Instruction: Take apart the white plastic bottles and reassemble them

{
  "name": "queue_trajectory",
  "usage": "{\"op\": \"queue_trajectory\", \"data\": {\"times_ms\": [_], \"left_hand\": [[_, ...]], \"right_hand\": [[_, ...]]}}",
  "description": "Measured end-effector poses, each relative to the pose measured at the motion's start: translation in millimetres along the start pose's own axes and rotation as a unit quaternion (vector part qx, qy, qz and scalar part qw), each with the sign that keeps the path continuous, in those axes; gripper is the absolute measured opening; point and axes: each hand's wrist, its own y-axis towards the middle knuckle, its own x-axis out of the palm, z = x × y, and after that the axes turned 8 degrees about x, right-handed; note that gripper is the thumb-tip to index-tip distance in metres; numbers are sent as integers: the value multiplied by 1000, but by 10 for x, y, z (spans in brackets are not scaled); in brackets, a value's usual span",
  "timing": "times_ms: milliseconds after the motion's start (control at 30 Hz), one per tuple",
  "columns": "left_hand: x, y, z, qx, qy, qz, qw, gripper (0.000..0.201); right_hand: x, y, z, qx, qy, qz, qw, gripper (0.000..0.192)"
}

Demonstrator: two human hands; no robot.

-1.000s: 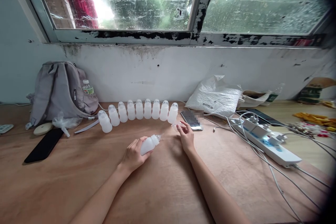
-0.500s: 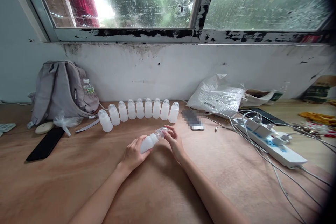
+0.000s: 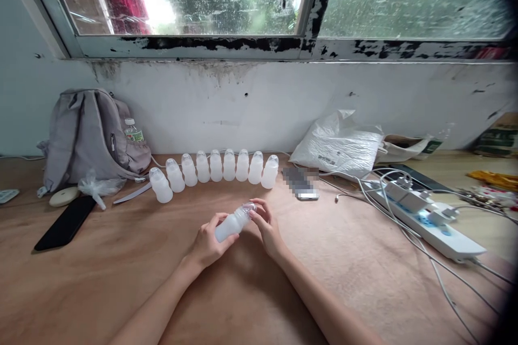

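left hand (image 3: 208, 240) is wrapped round a small white plastic bottle (image 3: 230, 223), holding it tilted just above the wood table (image 3: 121, 269). right hand (image 3: 267, 223) pinches the clear cap (image 3: 247, 208) at the bottle's top w/ its fingertips. behind the hands, a row of nine more little white bottles (image 3: 214, 168) stands upright near the wall. a phone (image 3: 301, 186) lies just right of the row. a grey backpack (image 3: 87, 137) & a black phone (image 3: 65, 222) sit on the left. a white power strip (image 3: 429, 218) w/ cables is on the right, near a white plastic bag (image 3: 338, 145).
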Motion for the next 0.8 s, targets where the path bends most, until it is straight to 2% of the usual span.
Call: {"op": "queue_trajectory", "data": {"times_ms": [167,400,667,800], "left_hand": [[73,-68,22,42,-3,30,999,36],[151,-159,32,160,71,67,982,46],[180,-182,35,204,106,63,971,53],[191,-194,42,207,115,55,970,53]], "right_hand": [[91,-104,13,-20,-2,36,999,23],[188,-297,45,-86,-28,93,992,26],[295,-441,220,-52,17,143,988,31],[323,-476,317,-25,62,144,987,34]]}}
